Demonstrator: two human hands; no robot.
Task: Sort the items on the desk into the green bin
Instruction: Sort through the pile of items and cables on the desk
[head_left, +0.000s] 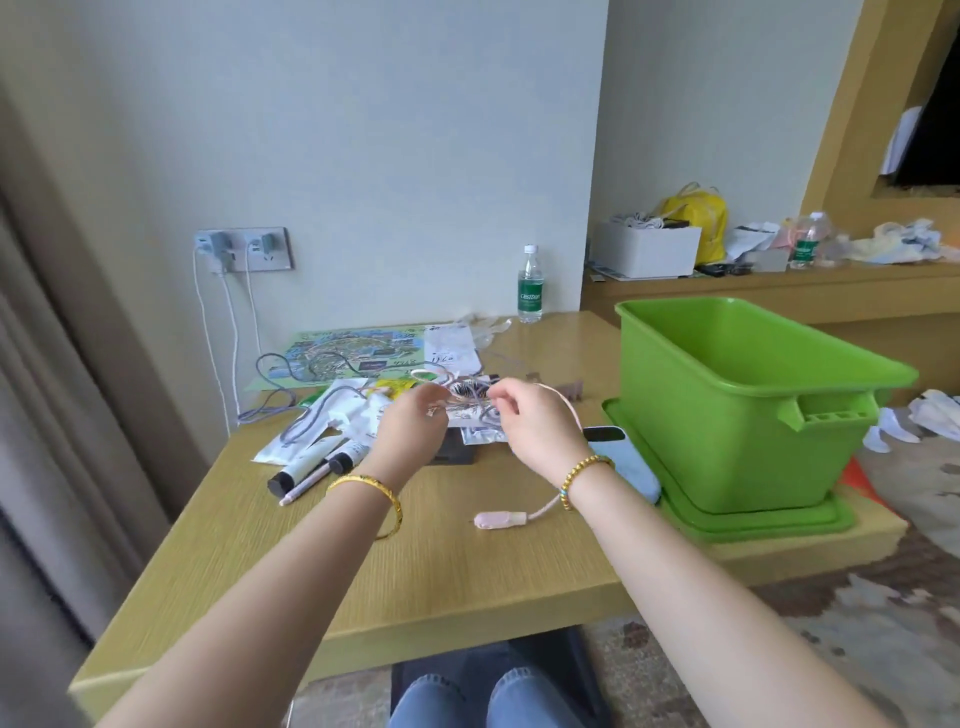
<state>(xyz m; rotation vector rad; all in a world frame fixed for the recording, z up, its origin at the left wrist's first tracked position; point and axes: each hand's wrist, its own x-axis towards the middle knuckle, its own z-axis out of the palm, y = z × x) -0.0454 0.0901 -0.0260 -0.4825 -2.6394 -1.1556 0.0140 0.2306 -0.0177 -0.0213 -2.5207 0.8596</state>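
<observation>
A pink cable (546, 506) loops from its plug on the desk, behind my right wrist, up to both hands. My left hand (410, 431) and my right hand (535, 426) each pinch it above the clutter at mid-desk. The green bin (737, 410) stands empty on its green lid (748, 519) at the right of the desk. Under my hands lie white tubes (311, 462), a pink pen (306, 486), sachets, a grey cable (291, 379) and a map sheet (337, 358). A light blue flat item (631, 462) lies against the lid.
A water bottle (530, 286) stands at the desk's back edge near the wall. Chargers hang from a wall socket (244, 249) at the left. A shelf behind the bin holds a white box (647, 249), a yellow bag and another bottle. My knees show below the desk's front edge.
</observation>
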